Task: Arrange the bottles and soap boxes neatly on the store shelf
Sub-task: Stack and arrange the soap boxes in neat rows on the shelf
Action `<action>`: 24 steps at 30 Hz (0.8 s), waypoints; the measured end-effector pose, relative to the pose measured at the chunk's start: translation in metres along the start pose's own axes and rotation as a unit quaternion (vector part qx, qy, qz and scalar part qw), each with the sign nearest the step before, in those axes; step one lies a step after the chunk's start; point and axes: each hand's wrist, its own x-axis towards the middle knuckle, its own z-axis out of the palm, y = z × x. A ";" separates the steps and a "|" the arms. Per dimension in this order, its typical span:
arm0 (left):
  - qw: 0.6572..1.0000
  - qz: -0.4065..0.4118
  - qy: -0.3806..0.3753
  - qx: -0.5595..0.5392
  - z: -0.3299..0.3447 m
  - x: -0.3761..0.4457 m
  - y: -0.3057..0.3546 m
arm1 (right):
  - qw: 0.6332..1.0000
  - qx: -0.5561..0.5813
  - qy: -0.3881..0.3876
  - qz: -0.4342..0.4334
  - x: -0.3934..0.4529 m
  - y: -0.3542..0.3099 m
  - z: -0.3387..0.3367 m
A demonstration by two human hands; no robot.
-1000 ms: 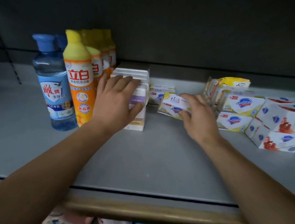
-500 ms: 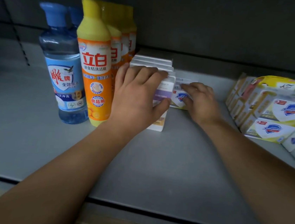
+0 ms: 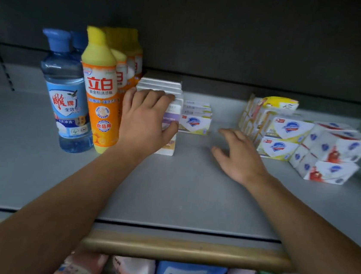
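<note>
The left hand grasps the front of a row of white boxes, with the fingers laid over the top edge and the thumb curled round the right side. This row stands upright and runs back from the hand toward the shelf wall. Just left of the hand stands an orange bottle, with more of the same kind behind it, and further left a blue bottle. Touching the right side of the gripped row is a short stack of yellow boxes.

The right hand holds nothing; its fingers are spread and relaxed, low over the grey shelf, and apart from the yellow boxes. To the right of this hand lies a loose pile of soap packs, some tilted.
</note>
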 end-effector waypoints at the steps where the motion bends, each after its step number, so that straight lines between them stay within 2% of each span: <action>1: 1.000 -0.003 -0.012 0.005 -0.003 0.001 0.001 | 1.000 0.000 -0.007 0.015 -0.014 0.008 -0.006; 4: 0.999 -0.018 -0.046 0.008 -0.013 0.007 0.009 | 0.997 -0.024 -0.032 0.063 -0.048 0.038 -0.028; 7: 0.999 -0.008 -0.041 -0.013 -0.026 0.013 0.027 | 0.992 -0.048 -0.037 0.108 -0.073 0.067 -0.049; 13: 0.986 0.023 -0.046 -0.158 -0.024 0.017 0.093 | 0.977 -0.078 -0.058 0.188 -0.105 0.110 -0.067; 18: 0.967 0.026 -0.085 -0.237 0.006 0.030 0.144 | 0.976 -0.096 -0.052 0.189 -0.111 0.118 -0.057; 24: 0.963 0.033 -0.124 -0.237 0.054 0.057 0.191 | 0.978 -0.091 -0.038 0.185 -0.110 0.122 -0.054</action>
